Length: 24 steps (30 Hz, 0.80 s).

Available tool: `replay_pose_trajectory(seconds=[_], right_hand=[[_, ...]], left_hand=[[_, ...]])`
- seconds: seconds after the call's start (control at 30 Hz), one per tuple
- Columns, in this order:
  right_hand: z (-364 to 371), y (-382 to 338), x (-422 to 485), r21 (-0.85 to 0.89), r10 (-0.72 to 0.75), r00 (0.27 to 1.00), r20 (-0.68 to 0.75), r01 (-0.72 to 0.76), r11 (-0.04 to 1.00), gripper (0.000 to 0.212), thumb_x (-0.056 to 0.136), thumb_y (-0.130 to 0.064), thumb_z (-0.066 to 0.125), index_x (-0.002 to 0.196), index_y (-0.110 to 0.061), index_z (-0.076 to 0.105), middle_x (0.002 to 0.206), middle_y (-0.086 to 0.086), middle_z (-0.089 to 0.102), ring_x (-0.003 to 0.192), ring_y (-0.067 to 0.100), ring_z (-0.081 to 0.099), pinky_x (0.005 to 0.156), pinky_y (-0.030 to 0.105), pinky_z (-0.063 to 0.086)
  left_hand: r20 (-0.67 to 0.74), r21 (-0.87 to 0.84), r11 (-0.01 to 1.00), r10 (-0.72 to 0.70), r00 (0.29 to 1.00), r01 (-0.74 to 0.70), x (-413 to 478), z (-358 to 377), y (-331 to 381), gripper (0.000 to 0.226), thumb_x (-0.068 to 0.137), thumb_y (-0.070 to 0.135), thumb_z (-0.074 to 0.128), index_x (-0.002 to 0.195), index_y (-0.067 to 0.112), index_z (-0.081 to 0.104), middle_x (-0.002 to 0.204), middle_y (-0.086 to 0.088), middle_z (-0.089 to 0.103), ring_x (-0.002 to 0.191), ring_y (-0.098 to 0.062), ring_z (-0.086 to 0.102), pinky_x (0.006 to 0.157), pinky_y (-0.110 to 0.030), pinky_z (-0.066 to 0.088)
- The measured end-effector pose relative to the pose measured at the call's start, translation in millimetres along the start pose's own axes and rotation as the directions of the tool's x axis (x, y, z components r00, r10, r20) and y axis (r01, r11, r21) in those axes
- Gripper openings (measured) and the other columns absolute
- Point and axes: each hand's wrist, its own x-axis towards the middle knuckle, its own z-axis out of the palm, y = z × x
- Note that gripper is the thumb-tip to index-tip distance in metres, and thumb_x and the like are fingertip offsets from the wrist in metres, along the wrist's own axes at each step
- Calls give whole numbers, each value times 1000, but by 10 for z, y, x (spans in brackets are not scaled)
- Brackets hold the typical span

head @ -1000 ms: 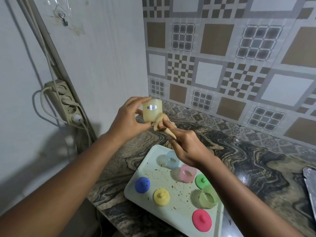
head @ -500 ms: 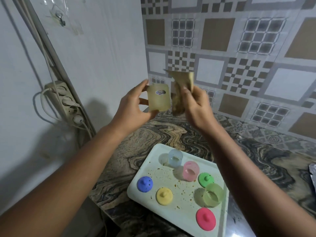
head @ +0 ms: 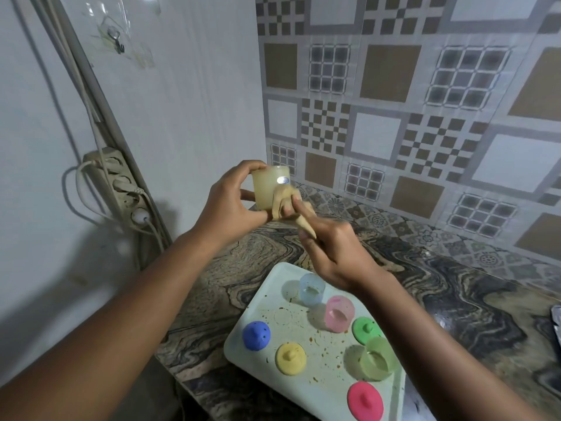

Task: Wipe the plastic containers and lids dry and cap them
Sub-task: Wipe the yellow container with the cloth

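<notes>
A pale yellow, translucent plastic container (head: 268,188) bearing an oval sticker is held above the marbled counter (head: 243,268), gripped by the curled fingers of the left hand (head: 230,205). A beige cloth (head: 287,208) is pinched in the right hand (head: 337,253) and pressed to its smooth side. Below, a domed yellow lid (head: 290,358) and a pink cup (head: 339,314) are seen among others on a speckled, round-cornered tray (head: 321,354) near the counter's front edge.

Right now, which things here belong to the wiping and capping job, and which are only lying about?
For the job: yellow container, left hand, cloth, right hand, blue container, pink container, green container, blue lid, yellow lid, green lid, pink lid, tray.
Lying about: power strip, wall hook.
</notes>
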Motion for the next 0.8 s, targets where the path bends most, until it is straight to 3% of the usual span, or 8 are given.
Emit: replay_pose_trajectory(seconds=[0.07,0.13,0.17,0.23,0.37,0.57,0.7,0.8], right_hand=[[24,93,-133,7,33,995,95,-34,999,39,100,-3,56,139,-9,61,99,20,69,70,1,44,78,-2,34],[50,144,-234,143,204,972,114,-219,965,25,104,-17,51,108,-30,72,73,7,60,61,-3,49,66,19,48],[57,183,-240,284,319,945,79,-328,901,24,105,-22,48,93,-23,69,66,1,58,58,1,52,59,31,50],[25,238,-193,511,492,871,-23,-412,754,34,105,-24,45,84,-6,63,64,-2,63,56,8,58,54,27,48],[-129,147,93,642,549,825,-133,-351,682,43,107,-28,41,96,7,63,74,4,67,65,13,63,59,25,50],[-148,15,319,260,364,929,-65,-336,905,37,106,-32,43,105,-1,62,69,18,63,61,34,64,57,51,55],[-124,46,252,93,258,964,-62,-251,963,23,108,-22,45,114,-9,63,59,3,57,50,12,53,50,32,42],[-78,53,168,52,238,970,-42,-236,970,25,107,-15,48,115,4,63,61,-17,48,50,-2,46,56,11,32]], left_hand=[[2,8,1000,-19,1000,19,-18,-20,-19,71,66,11,88,121,38,53,123,24,55,83,-4,71,69,-23,55],[21,24,1000,-10,1000,9,-39,-24,-43,72,68,9,87,126,34,54,125,27,52,83,-2,70,70,-16,51],[30,32,999,-7,1000,6,-51,-18,-54,75,68,9,87,131,33,54,127,28,51,84,-2,69,73,-13,50],[36,48,999,-21,999,20,-86,15,-66,79,69,11,87,137,30,51,127,30,48,86,-1,68,79,-10,49],[51,36,998,-49,998,47,-130,88,-38,82,70,10,87,141,27,48,128,18,51,90,-2,67,85,-29,58],[78,2,1000,-6,997,6,-133,196,44,82,66,15,91,139,21,53,131,8,60,91,-3,69,84,-31,59],[74,0,1000,-17,997,17,-143,208,-23,80,65,20,89,138,20,56,128,6,62,114,-1,62,97,-31,55],[53,-30,998,-48,997,50,-137,189,-65,84,65,16,90,141,19,55,126,3,59,111,-10,65,92,-20,54]])
